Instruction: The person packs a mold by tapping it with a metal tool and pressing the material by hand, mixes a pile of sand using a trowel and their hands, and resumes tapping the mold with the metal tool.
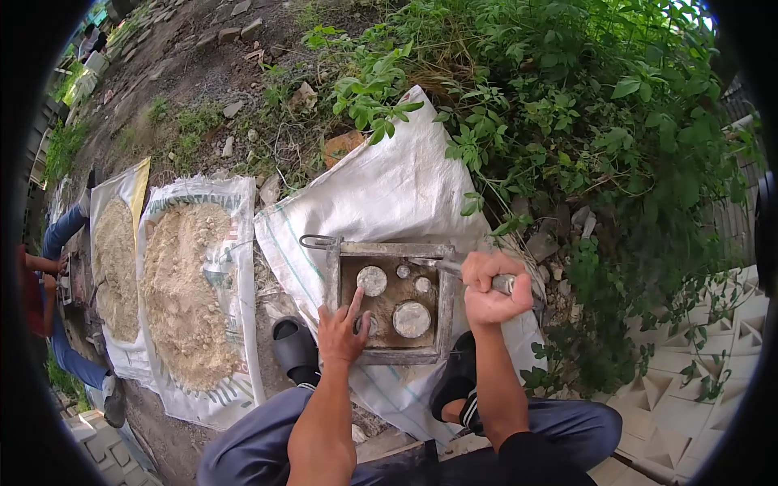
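Note:
A square frame [393,356] stands on a white woven sack, with brown sand inside it. Several round, pale metal-looking discs sit in the sand, among them a large disc [412,320] and a medium disc [372,281]. My left hand [340,334] is open over the frame's left side. Its index fingertip is at the lower edge of the medium disc, and its fingers partly cover another round piece [371,326]. Closed around a handle, my right hand [496,287] holds a slim metal tool [444,266] over the frame's right wall. The tool's exact kind cannot be made out.
A wire loop [318,241] sticks out at the frame's upper left corner. The white sack [389,194] spreads beneath. Left of it lie sacks with piles of pale sand [190,292]. Another person [61,267] works at far left. Plants [567,121] crowd the upper right.

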`<state>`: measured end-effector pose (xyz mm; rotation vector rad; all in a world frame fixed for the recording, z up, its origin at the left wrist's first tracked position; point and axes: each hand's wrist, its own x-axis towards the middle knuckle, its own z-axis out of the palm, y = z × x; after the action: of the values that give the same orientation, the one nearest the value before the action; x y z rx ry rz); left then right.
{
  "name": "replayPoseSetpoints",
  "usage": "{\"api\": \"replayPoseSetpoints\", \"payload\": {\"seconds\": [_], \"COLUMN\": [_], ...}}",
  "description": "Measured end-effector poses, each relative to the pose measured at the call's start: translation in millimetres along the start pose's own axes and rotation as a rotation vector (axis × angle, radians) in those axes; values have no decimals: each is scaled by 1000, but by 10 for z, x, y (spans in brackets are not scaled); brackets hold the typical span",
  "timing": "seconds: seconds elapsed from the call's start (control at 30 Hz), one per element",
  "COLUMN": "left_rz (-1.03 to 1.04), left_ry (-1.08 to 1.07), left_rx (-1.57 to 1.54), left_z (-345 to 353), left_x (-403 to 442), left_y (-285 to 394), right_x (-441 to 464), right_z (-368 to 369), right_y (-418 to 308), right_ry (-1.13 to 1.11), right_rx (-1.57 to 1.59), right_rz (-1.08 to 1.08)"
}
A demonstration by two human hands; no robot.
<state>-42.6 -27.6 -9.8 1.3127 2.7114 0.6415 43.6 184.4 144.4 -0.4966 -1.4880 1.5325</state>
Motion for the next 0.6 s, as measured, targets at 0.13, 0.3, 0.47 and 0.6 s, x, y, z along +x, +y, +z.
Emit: {"api": "replayPoseSetpoints", "payload": {"seconds": [0.13, 0.3, 0.47, 0.6], "left_rz": [-24, -21, -10, -16], "left_ry": [-52, -68, -49, -69], "left_rx": [4, 19, 12, -10], "left_z": [-57, -29, -91, -55], "left_x": [-46, -37, -37, -52], "left_y": [4, 8, 18, 15], "right_x": [-120, 61, 0, 49], "right_z": [31, 33, 6, 31], "right_y": [36, -40, 390, -12], "right_ry": [191, -42, -86, -120], "right_rx": [184, -11, 72, -115], "right_rz": [-174, -95, -155, -192]}}
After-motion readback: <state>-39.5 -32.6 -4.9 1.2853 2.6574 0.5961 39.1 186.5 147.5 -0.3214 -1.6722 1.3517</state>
